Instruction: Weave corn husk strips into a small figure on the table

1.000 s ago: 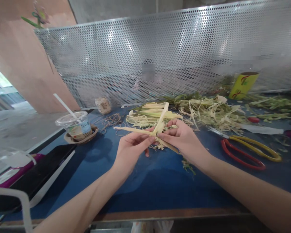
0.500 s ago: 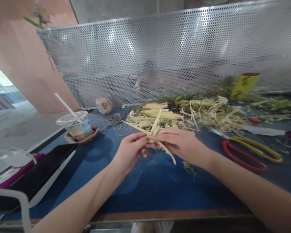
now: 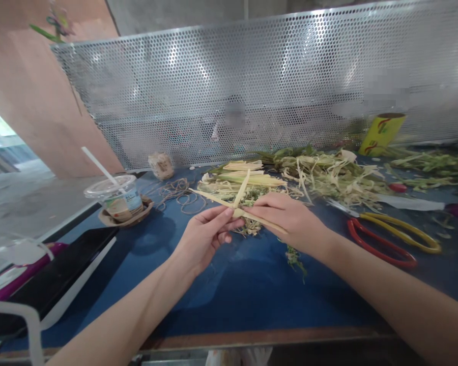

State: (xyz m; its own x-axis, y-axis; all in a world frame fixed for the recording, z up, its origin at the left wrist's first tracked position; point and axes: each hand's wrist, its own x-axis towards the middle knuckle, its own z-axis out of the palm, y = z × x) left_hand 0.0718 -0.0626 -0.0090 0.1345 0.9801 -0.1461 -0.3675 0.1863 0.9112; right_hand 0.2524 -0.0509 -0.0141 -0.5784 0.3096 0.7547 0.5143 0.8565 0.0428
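In the head view, pale yellow leaf strips [image 3: 241, 193], much like corn husk, cross and fold together above the blue table. My left hand [image 3: 204, 236] pinches them at the crossing between thumb and forefinger, its other fingers curled. On the other side my right hand [image 3: 290, 218] is closed on the strip that runs out to the right; some of its fingers are hidden. One strip points up, another out to the left. Just behind my hands lies a stack of cut pale leaf pieces [image 3: 248, 178]. A small green sprig [image 3: 294, 256] is by my right wrist.
Red-and-yellow-handled scissors [image 3: 383, 244] and a knife [image 3: 416, 203] lie to the right. A leaf heap [image 3: 328, 175] and yellow tube [image 3: 383, 133] are behind. Left are a drink cup [image 3: 120, 203], twine [image 3: 181, 194] and a black-topped tray [image 3: 61, 269]. A perforated metal panel [image 3: 198, 91] stands behind.
The strip that hung down to the right now stretches out under my right hand's fingers. The crossing looks flatter, and my right hand has shifted slightly. My left hand keeps its pinch.
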